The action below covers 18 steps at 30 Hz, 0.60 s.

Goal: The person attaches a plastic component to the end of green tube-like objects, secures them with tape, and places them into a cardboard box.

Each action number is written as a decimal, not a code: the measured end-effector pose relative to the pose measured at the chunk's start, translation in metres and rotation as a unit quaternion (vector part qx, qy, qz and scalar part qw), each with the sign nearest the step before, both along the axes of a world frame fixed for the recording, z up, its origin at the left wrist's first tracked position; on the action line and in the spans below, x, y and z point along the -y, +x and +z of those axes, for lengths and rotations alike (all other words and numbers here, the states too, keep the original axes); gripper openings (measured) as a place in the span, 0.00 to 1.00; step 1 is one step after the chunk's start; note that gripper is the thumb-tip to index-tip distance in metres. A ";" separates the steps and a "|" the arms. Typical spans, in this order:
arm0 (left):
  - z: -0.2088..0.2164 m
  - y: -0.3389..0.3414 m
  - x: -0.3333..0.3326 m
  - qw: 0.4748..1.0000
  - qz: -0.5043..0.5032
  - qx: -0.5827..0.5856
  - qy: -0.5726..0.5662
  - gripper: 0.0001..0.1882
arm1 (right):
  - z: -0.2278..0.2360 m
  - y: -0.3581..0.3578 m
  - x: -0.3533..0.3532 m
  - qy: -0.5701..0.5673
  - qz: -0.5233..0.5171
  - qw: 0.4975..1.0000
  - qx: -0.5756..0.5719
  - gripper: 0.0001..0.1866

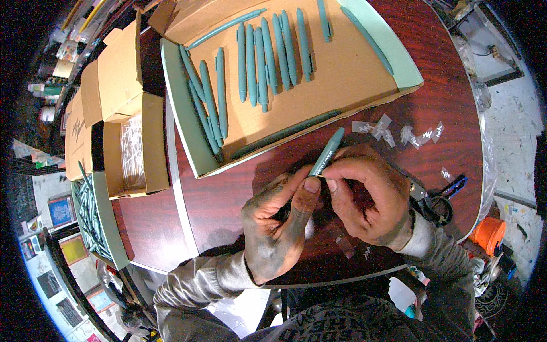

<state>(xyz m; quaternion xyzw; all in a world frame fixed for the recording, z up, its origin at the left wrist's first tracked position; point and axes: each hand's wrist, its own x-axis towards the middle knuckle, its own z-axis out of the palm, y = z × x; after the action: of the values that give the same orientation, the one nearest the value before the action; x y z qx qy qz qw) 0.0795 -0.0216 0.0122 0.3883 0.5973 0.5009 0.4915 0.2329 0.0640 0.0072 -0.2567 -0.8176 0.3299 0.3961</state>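
Gripping one teal pen (327, 153) above the table (228, 194), left hand (279, 225) and right hand (364, 196) pinch its lower end; steady fingertip pressure, I judge, keeps it aligned.

Both forearms wear long grey knit sleeves, ribbed and paler at the cuffs, bunched in soft folds near the elbows; the left hand (279, 228) and right hand (370, 199) are bare and smudged with dark grime, heaviest on the left fingers (305, 196); a grey printed shirt shows below.
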 end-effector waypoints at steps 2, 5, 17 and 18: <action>0.001 0.001 0.001 1.000 0.004 0.010 -0.007 0.14 | -0.001 -0.001 0.000 -0.002 -0.005 1.000 -0.009 0.07; 0.001 0.001 0.001 1.000 0.003 0.011 -0.007 0.15 | -0.003 -0.001 0.002 -0.001 -0.011 1.000 -0.008 0.08; -0.003 0.002 0.001 1.000 -0.004 0.023 0.012 0.15 | -0.002 0.000 0.001 -0.012 -0.006 1.000 0.002 0.07; -0.002 0.003 0.001 1.000 -0.002 0.028 0.004 0.15 | -0.001 0.001 0.000 -0.013 -0.003 1.000 0.003 0.07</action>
<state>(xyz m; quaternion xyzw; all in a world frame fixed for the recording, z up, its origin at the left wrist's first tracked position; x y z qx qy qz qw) 0.0823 -0.0226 0.0103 0.3775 0.5806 0.5131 0.5071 0.2336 0.0640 0.0058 -0.2657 -0.8136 0.3383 0.3913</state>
